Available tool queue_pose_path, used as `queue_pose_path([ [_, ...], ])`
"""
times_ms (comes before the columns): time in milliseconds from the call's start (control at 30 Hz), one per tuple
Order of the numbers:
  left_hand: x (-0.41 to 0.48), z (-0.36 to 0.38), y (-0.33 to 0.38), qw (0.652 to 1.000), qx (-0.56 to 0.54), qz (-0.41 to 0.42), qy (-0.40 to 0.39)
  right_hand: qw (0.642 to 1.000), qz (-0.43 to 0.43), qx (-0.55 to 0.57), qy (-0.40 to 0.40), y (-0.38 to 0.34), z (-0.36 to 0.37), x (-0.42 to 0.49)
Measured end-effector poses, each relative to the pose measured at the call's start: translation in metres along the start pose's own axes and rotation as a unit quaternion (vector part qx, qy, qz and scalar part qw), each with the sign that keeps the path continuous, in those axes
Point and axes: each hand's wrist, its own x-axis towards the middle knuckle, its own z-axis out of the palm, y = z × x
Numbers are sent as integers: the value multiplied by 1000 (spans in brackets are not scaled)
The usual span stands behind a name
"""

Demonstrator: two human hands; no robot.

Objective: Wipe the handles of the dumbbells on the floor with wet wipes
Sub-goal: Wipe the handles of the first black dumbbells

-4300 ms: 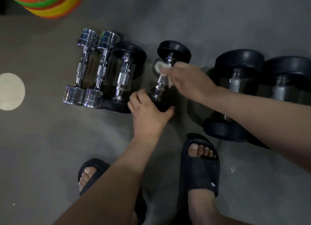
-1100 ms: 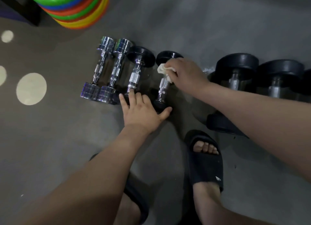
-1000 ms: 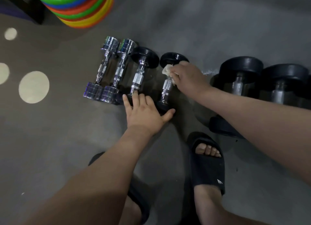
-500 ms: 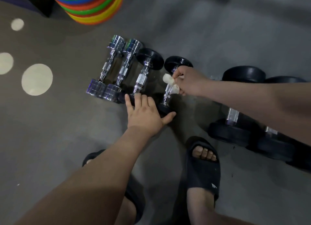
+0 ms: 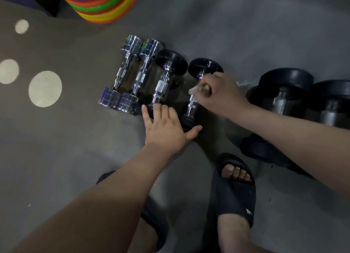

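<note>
While my left hand [image 5: 164, 127] lies flat on the dumbbell's [image 5: 197, 93] near end, my right [image 5: 221, 93] pinches a wipe [image 5: 195, 91] round its handle.

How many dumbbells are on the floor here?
6, in a row: two chrome ones at left, two small black ones in the middle, two big black ones at right. More may lie past the right edge.

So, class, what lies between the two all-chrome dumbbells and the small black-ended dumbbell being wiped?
Another small black-ended dumbbell with a knurled chrome handle lies there, as the head view shows.
</note>
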Motion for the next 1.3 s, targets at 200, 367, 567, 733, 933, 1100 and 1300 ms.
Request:
queue_pose_path([
  [200, -1, 0, 3, 1000, 2, -2, 14, 999, -20, -16, 28, 0, 3, 0],
  [367, -1, 2, 3, 1000, 4, -2, 21, 999, -11, 20, 29, 4, 6, -10],
  [567, -1, 6, 2, 999, 5, 2, 42, 994, -86, -66, -8, 13, 1, -9],
  [733, -1, 7, 2, 999, 3, 3, 43, 981, -76, -175, 17, 15, 9, 10],
  [933, -1, 6, 2, 999, 0, 4, 33, 989, -74, -126, 20, 10, 13, 0],
  [1100, -1, 5, 2, 1000, 1, 4, 31, 971, -131, -202, -1, 10, 9, 4],
  [1300, -1, 7, 0, 999, -7, 5, 39, 978, -162, -132, -2, 8, 21, -6],
])
